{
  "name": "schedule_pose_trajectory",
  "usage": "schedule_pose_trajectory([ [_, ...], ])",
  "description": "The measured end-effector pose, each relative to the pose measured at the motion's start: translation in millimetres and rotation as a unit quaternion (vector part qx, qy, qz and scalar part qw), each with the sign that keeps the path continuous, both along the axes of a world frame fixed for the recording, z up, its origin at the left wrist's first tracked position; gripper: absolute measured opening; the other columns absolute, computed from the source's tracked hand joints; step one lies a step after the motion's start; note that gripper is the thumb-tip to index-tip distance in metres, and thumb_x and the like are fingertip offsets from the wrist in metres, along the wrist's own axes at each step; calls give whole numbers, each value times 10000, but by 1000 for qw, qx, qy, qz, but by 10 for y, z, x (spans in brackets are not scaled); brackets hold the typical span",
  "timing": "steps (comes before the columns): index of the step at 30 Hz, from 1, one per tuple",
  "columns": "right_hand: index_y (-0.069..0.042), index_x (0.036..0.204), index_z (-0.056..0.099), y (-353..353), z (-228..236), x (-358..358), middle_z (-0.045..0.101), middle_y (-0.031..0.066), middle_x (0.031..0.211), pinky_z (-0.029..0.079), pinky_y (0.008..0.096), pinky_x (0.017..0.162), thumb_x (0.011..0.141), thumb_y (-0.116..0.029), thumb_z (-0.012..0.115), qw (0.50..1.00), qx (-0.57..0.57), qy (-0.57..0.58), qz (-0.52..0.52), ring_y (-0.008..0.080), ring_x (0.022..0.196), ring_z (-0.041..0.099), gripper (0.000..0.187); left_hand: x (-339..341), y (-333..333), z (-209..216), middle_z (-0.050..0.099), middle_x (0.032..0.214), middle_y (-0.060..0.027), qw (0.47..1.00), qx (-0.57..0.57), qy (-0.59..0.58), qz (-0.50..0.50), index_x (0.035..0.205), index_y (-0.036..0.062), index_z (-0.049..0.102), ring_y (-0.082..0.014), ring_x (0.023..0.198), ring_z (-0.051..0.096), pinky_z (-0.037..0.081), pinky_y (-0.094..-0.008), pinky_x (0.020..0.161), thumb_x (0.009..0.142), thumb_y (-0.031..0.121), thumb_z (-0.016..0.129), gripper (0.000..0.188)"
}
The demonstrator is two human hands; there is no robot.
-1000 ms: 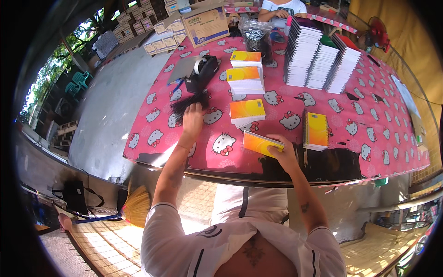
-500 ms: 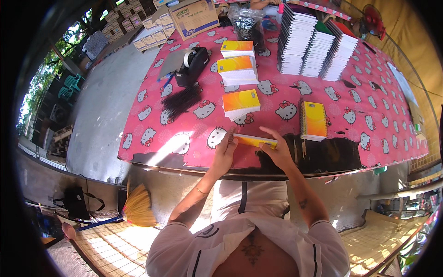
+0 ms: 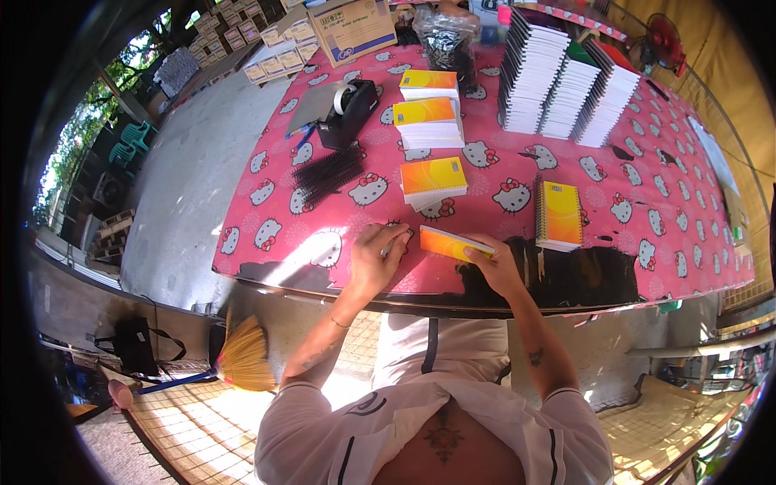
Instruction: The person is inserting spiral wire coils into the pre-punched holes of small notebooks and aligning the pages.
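Observation:
My right hand (image 3: 495,263) grips a small notebook (image 3: 449,244) with an orange-and-yellow cover, thumb on top, tilted above the table's near edge. My left hand (image 3: 377,257) is just left of it, apart from it, with fingers curled and the thumb and index tips close together. Anything between those tips is too small to make out. Beyond my hands lies a short stack of matching notebooks (image 3: 435,179), with more notebook stacks (image 3: 424,113) behind. To the right rests a black-coil-bound notebook pile (image 3: 561,214). Black binding coils (image 3: 327,174) lie bunched on the left.
A black tape dispenser (image 3: 347,113) stands behind the coils. Tall stacks of spiral notebooks (image 3: 529,81) rise at the back right, near a clear plastic bag (image 3: 447,44) and a cardboard box (image 3: 352,31). The pink patterned cover (image 3: 501,218) is torn along the table's near edge. A broom (image 3: 242,356) is lower left.
My left hand has come away from the notebook's left end and moved slightly left. The notebook, still in my right hand, now shows more of its cover. The whole view has shifted slightly.

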State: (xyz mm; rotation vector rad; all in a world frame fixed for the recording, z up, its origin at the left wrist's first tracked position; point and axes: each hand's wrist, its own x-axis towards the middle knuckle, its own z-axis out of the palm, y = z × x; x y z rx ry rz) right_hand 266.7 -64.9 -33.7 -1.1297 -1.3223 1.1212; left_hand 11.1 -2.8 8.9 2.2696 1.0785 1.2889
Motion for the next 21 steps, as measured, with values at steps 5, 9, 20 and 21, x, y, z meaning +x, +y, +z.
schedule_pose_trajectory([
  [5,65,1230,627,0,31,26,700,95,1087,526,260,853,995,-118,612,1000,9,-21,12,126,954,663,299,21,43,48,652,796,-129,999,-36,8,-10,1056,25,717,-312,692,629,497,-410,634,886,92,719,183],
  [9,65,1221,634,-28,27,47,699,95,1088,519,263,862,997,-132,619,999,-13,13,35,123,973,652,299,-20,169,202,663,871,-114,993,-44,52,-92,1080,28,694,-275,749,663,521,-373,656,894,120,731,210],
  [20,43,1209,655,-70,43,-7,716,93,1048,514,266,854,977,-100,627,999,29,-31,12,100,960,632,273,2,274,336,611,1046,-108,966,-61,187,-171,1217,61,638,-277,991,615,481,-466,825,937,323,669,385],
  [21,46,1205,655,-95,53,-37,716,92,1048,513,266,855,976,-99,629,999,33,-20,0,98,958,630,272,32,241,314,605,1135,-128,965,-13,221,-143,1272,51,609,-300,1109,578,443,-512,909,947,368,644,456],
])
